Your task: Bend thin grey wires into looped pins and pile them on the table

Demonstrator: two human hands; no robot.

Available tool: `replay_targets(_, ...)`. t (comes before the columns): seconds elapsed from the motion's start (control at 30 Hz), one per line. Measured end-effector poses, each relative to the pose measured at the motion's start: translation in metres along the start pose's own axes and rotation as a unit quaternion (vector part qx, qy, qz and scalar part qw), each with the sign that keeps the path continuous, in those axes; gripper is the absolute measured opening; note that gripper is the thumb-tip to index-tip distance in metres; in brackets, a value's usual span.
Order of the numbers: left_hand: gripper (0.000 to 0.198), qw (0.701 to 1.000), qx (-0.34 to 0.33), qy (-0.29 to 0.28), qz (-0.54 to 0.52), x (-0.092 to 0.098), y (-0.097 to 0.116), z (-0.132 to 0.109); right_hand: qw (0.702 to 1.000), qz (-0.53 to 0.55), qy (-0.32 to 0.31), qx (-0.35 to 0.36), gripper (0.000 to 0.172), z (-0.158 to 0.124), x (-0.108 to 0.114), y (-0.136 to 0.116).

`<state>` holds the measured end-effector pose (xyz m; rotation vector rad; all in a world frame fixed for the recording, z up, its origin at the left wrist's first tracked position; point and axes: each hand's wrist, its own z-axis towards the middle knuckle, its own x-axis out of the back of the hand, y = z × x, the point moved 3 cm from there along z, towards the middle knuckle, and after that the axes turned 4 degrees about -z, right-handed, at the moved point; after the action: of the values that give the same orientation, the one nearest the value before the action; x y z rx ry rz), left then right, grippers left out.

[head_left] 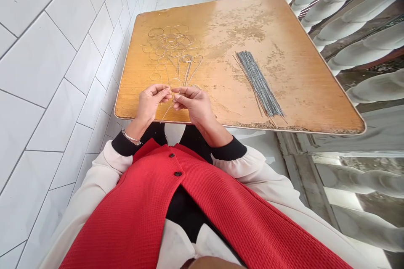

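Head view: thin wire (166, 112) pinched in left grip (149, 101) and right grip (196, 104), end slanting below.

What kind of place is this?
Probably a balcony or porch: a white railing of rounded posts opens to the outdoors on one side, a tiled wall runs along the other, and a worn table stands between.

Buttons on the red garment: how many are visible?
2: the upper button and lower button as pictured, both on the red garment; others may be hidden.
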<state>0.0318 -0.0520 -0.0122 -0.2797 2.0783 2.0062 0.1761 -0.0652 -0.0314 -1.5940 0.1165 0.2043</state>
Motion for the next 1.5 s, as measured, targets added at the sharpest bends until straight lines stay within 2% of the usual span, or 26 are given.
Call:
replay_targets(0.37,0.013,1.0,-0.016,0.002,0.016,0.004,0.005,0.005,1.0,-0.02,-0.005,0.019,0.022,-0.003,0.003,-0.006)
replay_targets(0.6,0.014,1.0,-0.004,-0.01,0.013,0.0,0.005,0.002,1.0,-0.021,0.007,0.022,0.022,-0.003,0.001,-0.004)
replay_targets(0.9,0.009,1.0,0.001,-0.013,-0.014,0.0,0.002,0.0,0.998,-0.038,0.01,0.04,0.03,-0.003,0.001,-0.003)
replay_targets(1.13,0.011,0.999,0.005,0.0,-0.045,0.0,0.008,0.002,0.996,-0.055,0.031,0.055,0.019,-0.005,0.001,-0.002)
replay_targets(1.3,0.009,0.999,0.005,-0.007,-0.043,0.001,0.007,0.005,0.999,-0.024,0.008,0.027,0.019,-0.006,-0.001,-0.002)
replay_targets(1.4,0.005,0.999,-0.027,-0.024,0.029,0.006,0.003,0.009,1.0,-0.005,0.008,0.013,0.019,-0.006,-0.001,-0.003)
replay_targets(1.47,0.019,0.987,-0.098,-0.038,0.122,0.012,0.003,0.01,1.0,-0.001,0.011,0.006,0.019,-0.006,-0.001,-0.003)
replay_targets(1.5,0.023,0.971,-0.151,-0.05,0.18,0.015,0.004,0.01,1.0,-0.002,0.011,0.003,0.019,-0.006,0.0,-0.004)
